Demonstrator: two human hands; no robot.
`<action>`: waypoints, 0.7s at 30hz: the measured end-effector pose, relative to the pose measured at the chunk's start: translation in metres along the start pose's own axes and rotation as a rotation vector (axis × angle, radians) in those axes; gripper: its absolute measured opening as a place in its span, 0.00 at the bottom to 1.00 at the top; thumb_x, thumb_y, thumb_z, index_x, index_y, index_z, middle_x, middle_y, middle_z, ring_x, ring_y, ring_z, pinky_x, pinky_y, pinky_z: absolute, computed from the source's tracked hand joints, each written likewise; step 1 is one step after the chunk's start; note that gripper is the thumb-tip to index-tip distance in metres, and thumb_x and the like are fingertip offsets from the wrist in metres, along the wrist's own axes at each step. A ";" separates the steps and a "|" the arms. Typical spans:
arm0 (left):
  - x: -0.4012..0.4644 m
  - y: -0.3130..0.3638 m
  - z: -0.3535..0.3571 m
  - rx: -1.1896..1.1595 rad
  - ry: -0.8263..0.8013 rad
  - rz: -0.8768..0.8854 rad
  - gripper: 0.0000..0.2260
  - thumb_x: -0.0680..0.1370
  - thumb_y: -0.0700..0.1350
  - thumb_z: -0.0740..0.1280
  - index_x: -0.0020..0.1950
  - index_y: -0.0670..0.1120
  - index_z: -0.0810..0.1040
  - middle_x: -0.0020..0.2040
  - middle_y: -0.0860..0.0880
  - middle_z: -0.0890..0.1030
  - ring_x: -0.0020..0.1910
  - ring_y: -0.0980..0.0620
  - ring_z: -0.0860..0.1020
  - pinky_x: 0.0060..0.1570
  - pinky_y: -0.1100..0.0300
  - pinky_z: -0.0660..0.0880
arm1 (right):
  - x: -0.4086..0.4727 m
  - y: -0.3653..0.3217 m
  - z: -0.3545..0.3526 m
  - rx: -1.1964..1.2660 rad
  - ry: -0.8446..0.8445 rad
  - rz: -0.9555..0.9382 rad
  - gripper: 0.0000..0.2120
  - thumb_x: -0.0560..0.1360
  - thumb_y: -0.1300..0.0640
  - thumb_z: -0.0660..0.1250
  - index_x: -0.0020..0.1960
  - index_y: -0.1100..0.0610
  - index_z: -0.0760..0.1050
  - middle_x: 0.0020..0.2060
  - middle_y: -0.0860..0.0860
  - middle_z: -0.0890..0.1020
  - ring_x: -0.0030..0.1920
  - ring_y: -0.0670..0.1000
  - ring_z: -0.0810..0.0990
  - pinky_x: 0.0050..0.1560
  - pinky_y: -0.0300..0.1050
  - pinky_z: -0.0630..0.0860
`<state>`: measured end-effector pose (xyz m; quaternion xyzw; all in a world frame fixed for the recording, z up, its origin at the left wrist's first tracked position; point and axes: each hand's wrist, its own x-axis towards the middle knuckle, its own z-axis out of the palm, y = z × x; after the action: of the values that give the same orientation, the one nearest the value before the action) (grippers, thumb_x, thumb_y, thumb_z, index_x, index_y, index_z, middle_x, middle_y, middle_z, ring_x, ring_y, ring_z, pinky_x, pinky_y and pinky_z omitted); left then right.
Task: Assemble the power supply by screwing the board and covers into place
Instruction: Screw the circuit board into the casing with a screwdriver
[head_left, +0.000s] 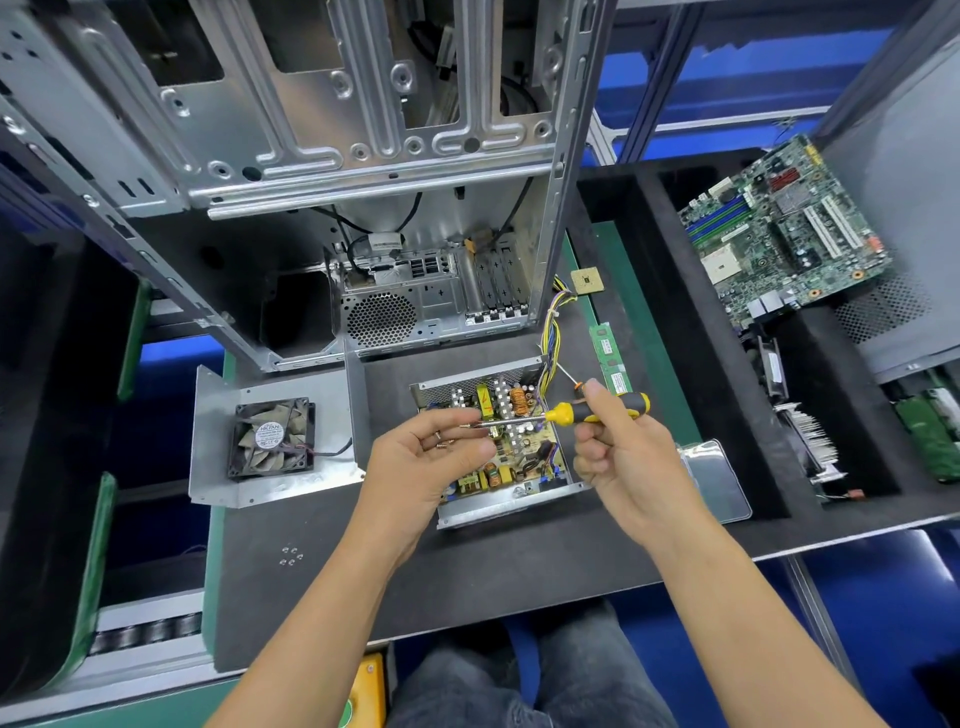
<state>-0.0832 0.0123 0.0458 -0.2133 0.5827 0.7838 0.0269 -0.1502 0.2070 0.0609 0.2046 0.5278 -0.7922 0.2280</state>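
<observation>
1. The power supply (498, 441), an open box of bright sheet metal holding a board crowded with copper coils and finned heat sinks, is set near the middle of the dark matte desk (467, 587).
2. A screwdriver (587, 410) with a yellow-and-black handle is gripped by the right hand (618, 457); its long axis lies crosswise, tip pointing left.
3. Small brass-coloured screws (441, 440) are cupped in the left hand (431, 457), whose fingertips pinch the shaft's tip.
4. A metal cover (223, 415) carrying a dusty black fan lies towards the desk's left edge; the fan label cannot be read.

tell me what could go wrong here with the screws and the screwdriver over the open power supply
Loose screws lie in the cupped left hand right above the exposed board; one could roll off and lodge among the components. The right hand holds the screwdriver with its tip at the left fingers, so a slip might jab them. Spare screws on the mat could get swept off.
</observation>
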 end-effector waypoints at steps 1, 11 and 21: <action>-0.001 0.000 -0.001 0.043 0.021 -0.009 0.16 0.60 0.50 0.80 0.46 0.53 0.87 0.42 0.48 0.86 0.42 0.54 0.83 0.45 0.65 0.79 | 0.000 -0.003 -0.001 0.016 0.014 -0.013 0.13 0.75 0.50 0.70 0.34 0.54 0.81 0.28 0.50 0.74 0.24 0.43 0.66 0.24 0.34 0.63; -0.009 -0.010 0.009 1.267 -0.319 0.047 0.22 0.75 0.67 0.67 0.59 0.53 0.84 0.52 0.54 0.82 0.54 0.52 0.78 0.54 0.55 0.75 | 0.004 -0.031 -0.032 -0.467 0.106 -0.277 0.15 0.79 0.54 0.68 0.36 0.61 0.75 0.24 0.50 0.76 0.24 0.45 0.68 0.24 0.36 0.64; 0.008 -0.024 0.025 1.502 -0.473 -0.161 0.27 0.74 0.72 0.61 0.54 0.50 0.81 0.43 0.50 0.76 0.51 0.45 0.79 0.48 0.53 0.76 | 0.002 -0.026 -0.025 -0.849 0.046 -0.320 0.15 0.77 0.52 0.70 0.33 0.55 0.80 0.27 0.46 0.81 0.28 0.43 0.75 0.36 0.40 0.69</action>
<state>-0.0909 0.0418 0.0276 -0.0073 0.9174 0.2011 0.3434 -0.1648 0.2385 0.0707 0.0263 0.8358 -0.5261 0.1547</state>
